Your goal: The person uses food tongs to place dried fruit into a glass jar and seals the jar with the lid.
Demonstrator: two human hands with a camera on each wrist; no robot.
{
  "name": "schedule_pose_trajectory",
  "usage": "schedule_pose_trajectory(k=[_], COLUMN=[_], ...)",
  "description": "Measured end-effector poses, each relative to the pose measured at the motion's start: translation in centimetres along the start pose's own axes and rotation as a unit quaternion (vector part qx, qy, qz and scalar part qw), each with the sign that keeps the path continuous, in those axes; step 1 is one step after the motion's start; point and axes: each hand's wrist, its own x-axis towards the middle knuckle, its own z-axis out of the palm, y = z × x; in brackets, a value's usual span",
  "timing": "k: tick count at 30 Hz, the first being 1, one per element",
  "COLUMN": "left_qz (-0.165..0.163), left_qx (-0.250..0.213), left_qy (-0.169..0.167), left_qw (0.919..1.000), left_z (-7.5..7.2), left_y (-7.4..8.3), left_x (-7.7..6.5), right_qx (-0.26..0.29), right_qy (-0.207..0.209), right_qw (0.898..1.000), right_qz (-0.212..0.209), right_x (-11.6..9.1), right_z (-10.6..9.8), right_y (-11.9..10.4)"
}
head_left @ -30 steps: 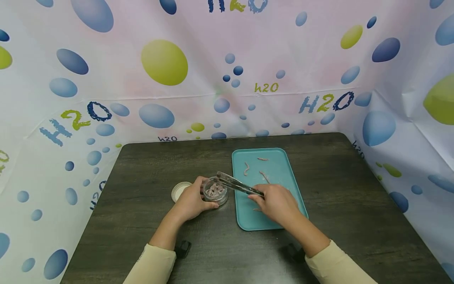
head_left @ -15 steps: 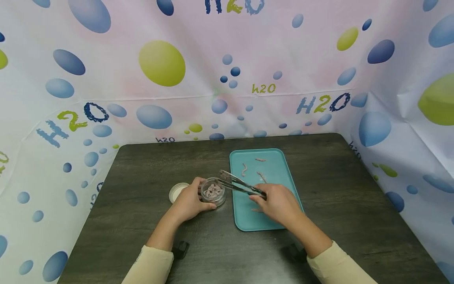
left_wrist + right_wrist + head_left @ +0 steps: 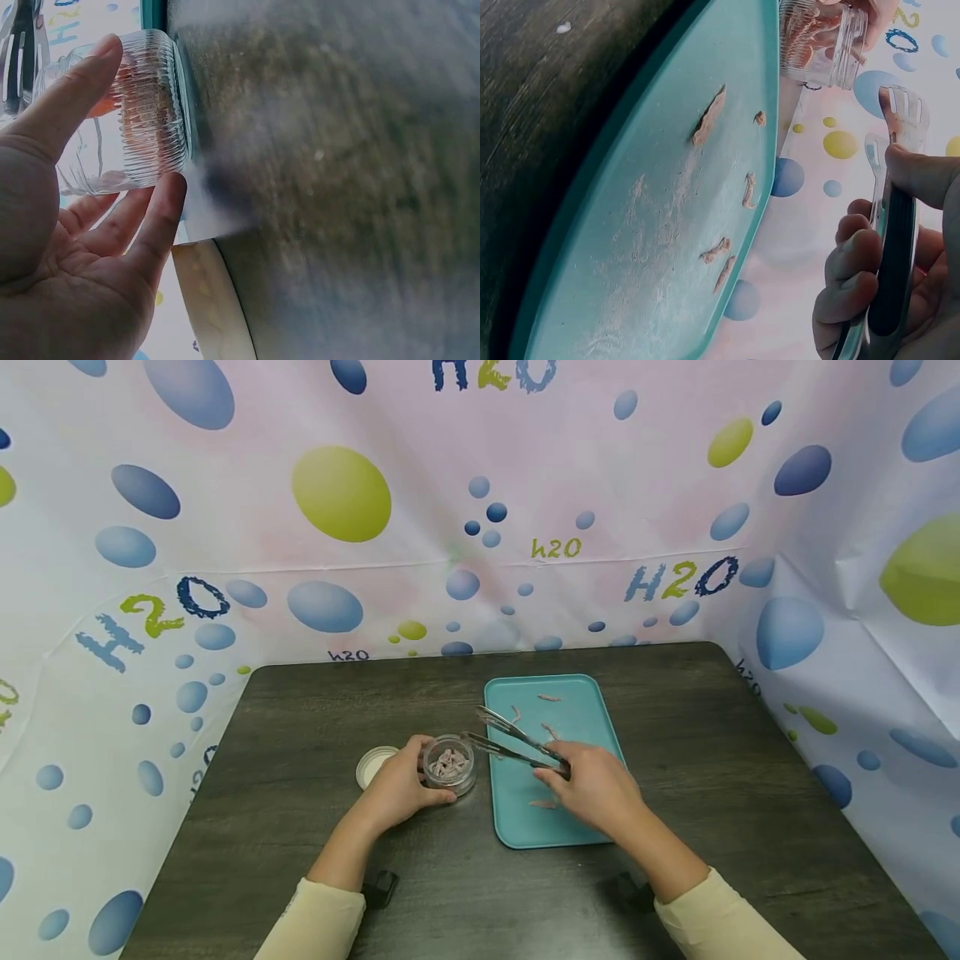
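Observation:
My left hand (image 3: 401, 785) grips a small ribbed glass jar (image 3: 146, 112) round its side, thumb and fingers on opposite sides. Thin pinkish-grey strips (image 3: 450, 763) lie inside the jar, which stands upright with its mouth uncovered. In my right hand (image 3: 596, 785) is a pair of metal tongs (image 3: 891, 262) with slotted, fork-like ends. The tongs' tips are spread apart, just right of the jar and partly over the tray, and no strip shows between them. Several similar strips (image 3: 709, 116) lie spaced out on the turquoise tray (image 3: 521, 831).
A round pale lid (image 3: 372, 766) lies on the dark wooden table (image 3: 337, 710), left of the jar and partly behind my left hand. Behind the table hangs a bubble-patterned sheet (image 3: 420, 527). A small white crumb (image 3: 563, 28) is on the table beside the tray.
The tongs have drawn back right from over the jar's mouth, and their tips have spread wider. My left hand stays on the jar. The head view has shifted slightly.

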Motion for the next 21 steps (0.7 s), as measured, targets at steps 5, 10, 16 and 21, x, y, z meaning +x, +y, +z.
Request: schedule_pose_trajectory(k=[5, 10, 16, 21], left_qz=[0.004, 0.002, 0.000, 0.001], left_qx=[-0.002, -0.001, 0.001, 0.004], left_qy=[0.001, -0.001, -0.002, -0.002], left_qw=[1.0000, 1.0000, 1.0000, 1.0000], left_z=[-0.1, -0.2, -0.3, -0.3], left_y=[0.2, 0.3, 0.2, 0.2], left_x=[0.1, 0.1, 0.1, 0.1], right_qx=[-0.005, -0.004, -0.006, -0.010], right_qy=[-0.002, -0.002, 0.001, 0.004], right_qw=[1.000, 1.000, 1.000, 1.000], right_qz=[0.012, 0.012, 0.013, 0.007], right_x=[0.1, 0.2, 0.3, 0.7], right_z=[-0.5, -0.8, -1.2, -1.3], right_y=[0.2, 0.7, 1.6, 2.7])
